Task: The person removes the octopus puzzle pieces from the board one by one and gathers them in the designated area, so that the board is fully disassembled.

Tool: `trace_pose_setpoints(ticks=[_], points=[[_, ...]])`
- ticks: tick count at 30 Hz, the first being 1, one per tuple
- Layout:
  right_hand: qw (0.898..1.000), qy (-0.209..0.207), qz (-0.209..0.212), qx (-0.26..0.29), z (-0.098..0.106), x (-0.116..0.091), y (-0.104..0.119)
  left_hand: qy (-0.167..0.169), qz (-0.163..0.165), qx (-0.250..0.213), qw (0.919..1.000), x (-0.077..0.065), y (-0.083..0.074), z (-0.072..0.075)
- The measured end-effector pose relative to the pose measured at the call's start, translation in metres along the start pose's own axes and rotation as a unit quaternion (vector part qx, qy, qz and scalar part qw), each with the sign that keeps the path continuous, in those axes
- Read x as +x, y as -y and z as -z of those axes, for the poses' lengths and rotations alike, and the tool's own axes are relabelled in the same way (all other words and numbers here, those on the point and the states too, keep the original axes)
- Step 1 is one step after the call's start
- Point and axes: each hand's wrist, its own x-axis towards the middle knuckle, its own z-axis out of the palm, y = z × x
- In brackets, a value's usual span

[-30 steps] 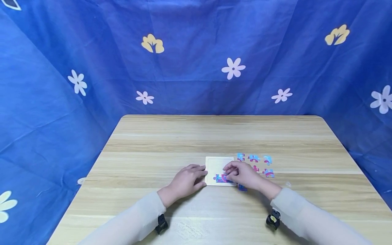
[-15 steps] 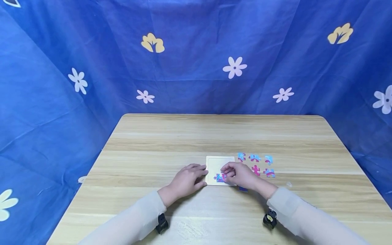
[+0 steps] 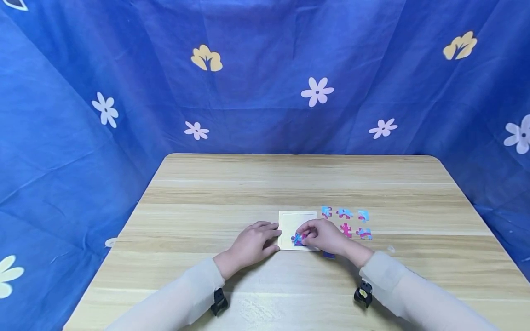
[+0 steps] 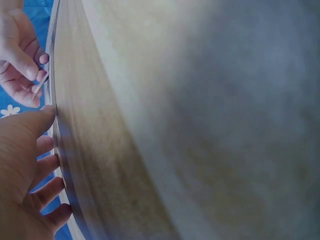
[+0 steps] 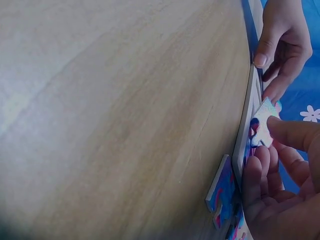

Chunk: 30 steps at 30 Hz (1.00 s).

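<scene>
In the head view my left hand [image 3: 251, 243] lies at the left edge of a pale puzzle tray [image 3: 287, 221], fingers spread and fingertips at its rim. My right hand [image 3: 325, 236] is over the tray's lower right part. Between its thumb and fingers it pinches a jigsaw piece [image 5: 264, 122], which stands tilted over the tray in the right wrist view. Blue and pink colours [image 3: 297, 240] show by these fingertips in the head view; the hand hides part of the tray there. The left wrist view shows the left hand [image 4: 22, 160] along the tray's side.
Right of the tray lie several loose jigsaw pieces, among them a pink one [image 3: 345, 230], a blue-and-red one [image 3: 364, 233] and a blue one [image 3: 329, 255] by the right hand. The wooden table [image 3: 232, 184] meets a blue curtain [image 3: 256, 82] behind.
My right hand has shifted slightly left over the tray, and its piece now overlaps the coloured part of the tray further left. The left hand stays put.
</scene>
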Motion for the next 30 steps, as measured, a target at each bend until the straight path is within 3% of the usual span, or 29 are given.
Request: trace_pose_setpoints(ticks=[13,30], points=[[1.0,-0.015,0.009,-0.005,-0.001,0.002,-0.001,0.007,0.005,0.005,0.9999,0.001,0.0,0.0],[0.999,0.024,0.006,0.027,0.009,0.001,0.005,0.009,0.01,0.0,0.9999,0.0,-0.001,0.001]])
